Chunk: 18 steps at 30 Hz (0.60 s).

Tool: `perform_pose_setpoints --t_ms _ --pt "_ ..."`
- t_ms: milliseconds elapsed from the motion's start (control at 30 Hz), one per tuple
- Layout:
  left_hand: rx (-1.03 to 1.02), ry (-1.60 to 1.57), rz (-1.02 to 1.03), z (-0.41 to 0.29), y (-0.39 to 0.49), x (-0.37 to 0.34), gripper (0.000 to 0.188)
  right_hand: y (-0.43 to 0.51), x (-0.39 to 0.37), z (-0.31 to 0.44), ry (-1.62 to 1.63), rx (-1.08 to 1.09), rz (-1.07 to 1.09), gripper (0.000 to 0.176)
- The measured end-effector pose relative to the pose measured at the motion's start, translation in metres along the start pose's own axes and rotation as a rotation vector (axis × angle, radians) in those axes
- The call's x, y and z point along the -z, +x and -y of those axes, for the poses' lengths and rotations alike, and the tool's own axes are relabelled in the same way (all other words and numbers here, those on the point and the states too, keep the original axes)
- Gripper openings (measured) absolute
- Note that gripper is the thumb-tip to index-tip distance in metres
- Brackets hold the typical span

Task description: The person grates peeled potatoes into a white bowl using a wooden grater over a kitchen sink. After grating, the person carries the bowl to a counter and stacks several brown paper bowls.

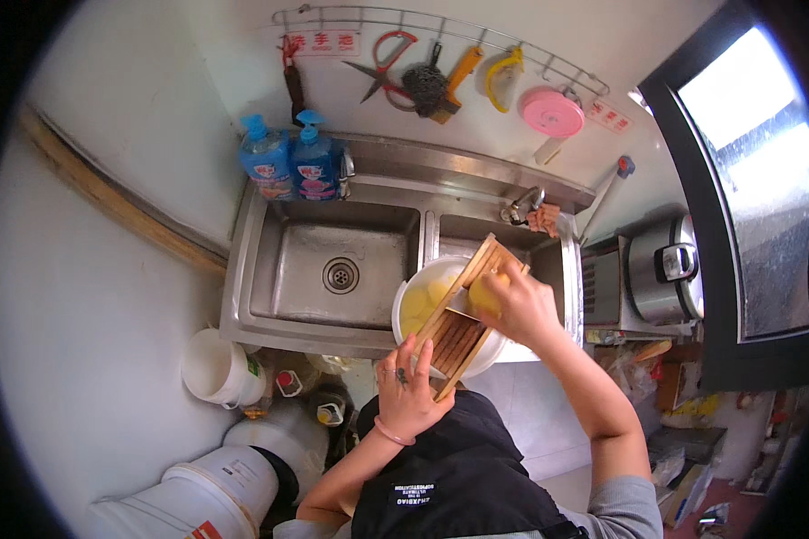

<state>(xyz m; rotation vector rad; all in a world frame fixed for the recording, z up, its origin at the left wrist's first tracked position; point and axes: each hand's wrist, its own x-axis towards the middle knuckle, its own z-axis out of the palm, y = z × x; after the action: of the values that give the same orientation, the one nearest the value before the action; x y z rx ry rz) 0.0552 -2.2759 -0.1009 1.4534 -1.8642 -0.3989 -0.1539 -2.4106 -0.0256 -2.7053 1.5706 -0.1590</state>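
Note:
My left hand (410, 385) grips the lower end of a wooden mandoline slicer (456, 345), thumb and fingers around its frame. The slicer lies slanted across a white basin (489, 360), its upper end reaching over the right sink bowl. In my right hand (527, 303) is a yellow peeled potato (484, 295), pressed on the slicer just above its metal blade (462, 312). This hand is slightly blurred. Several pale yellow pieces, apparently peeled potatoes (418, 303), sit in the basin left of the slicer. The slicer and my hands hide the rest of its contents.
Two blue pump bottles (315, 168) stand at the back left of the steel double sink (243, 296). A faucet (527, 202) rises behind the right bowl. Scissors (384, 74) and brushes hang above. Buckets (212, 367) crowd the floor at left; a rice cooker (667, 266) stands right.

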Motion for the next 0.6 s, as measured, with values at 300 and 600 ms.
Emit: perform_pose_setpoints --t_ms 300,600 --pt "-0.005 -0.050 -0.021 0.007 -0.001 -0.007 0.102 -0.018 -0.009 0.016 -0.066 0.047 0.114 0.054" --pt "0.006 -0.091 -0.050 0.012 -0.003 -0.004 0.095 -0.030 -0.011 0.029 -0.164 0.273 0.215 0.040"
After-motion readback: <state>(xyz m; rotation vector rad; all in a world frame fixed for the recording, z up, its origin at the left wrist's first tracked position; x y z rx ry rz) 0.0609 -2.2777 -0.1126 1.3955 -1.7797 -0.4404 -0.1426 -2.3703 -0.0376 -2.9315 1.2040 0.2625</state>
